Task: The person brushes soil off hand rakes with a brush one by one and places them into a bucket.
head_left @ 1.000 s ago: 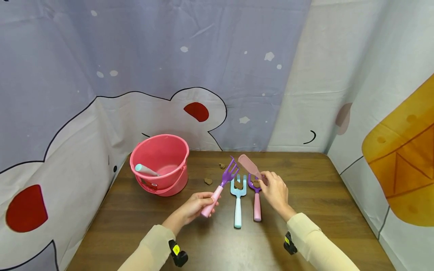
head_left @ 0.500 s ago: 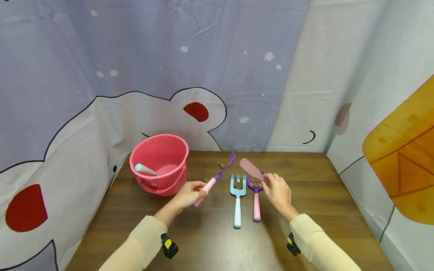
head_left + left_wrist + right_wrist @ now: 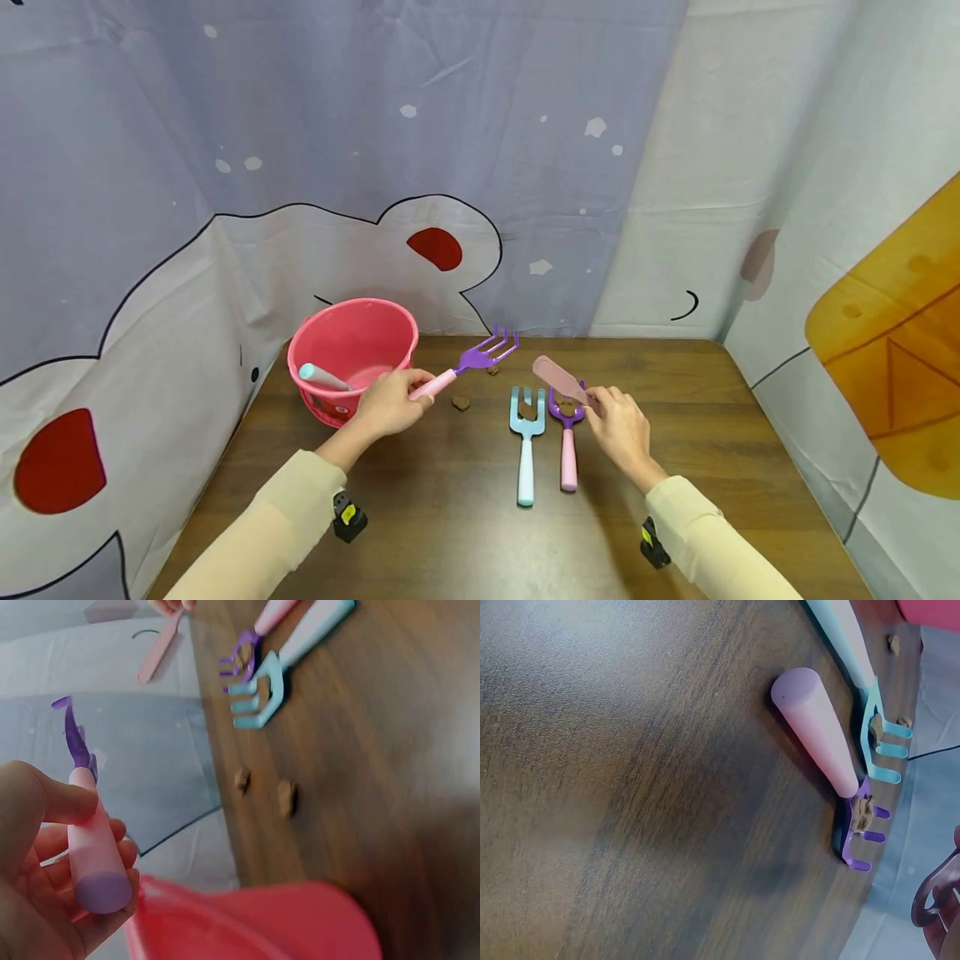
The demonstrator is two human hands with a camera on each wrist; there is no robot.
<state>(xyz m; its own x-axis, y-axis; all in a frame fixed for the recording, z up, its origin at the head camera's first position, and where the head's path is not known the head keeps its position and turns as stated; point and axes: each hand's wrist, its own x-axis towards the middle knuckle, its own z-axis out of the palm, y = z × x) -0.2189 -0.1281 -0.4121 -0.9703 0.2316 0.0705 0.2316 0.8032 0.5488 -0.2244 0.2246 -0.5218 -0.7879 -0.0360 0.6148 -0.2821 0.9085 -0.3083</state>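
My left hand [image 3: 390, 406] grips the pink handle of a toy hand rake with purple tines [image 3: 474, 358], held up beside the pink bucket [image 3: 318, 407]. In the left wrist view the thumb [image 3: 71, 802] lies along the rake's handle [image 3: 94, 847]. My right hand [image 3: 622, 427] pinches a flat pink toy spatula [image 3: 558, 377] by its end, above a purple fork with a pink handle [image 3: 568, 460]. Beside that fork lies a light blue fork [image 3: 526, 467]. Brown lumps [image 3: 862, 814] rest on the purple fork's head, and another brown lump [image 3: 527, 411] on the blue one's.
Two loose brown lumps lie on the wooden table [image 3: 480, 533], one nearer [image 3: 461, 403] and one farther back [image 3: 492, 370]. A tool with a pale, blue-ended handle [image 3: 322, 376] leans inside the bucket. Printed cloth [image 3: 540, 167] hangs behind the table and at its sides.
My left hand has moved left and up towards the bucket with the rake, whose tines have swung round. The right hand with the spatula has shifted slightly right and down.
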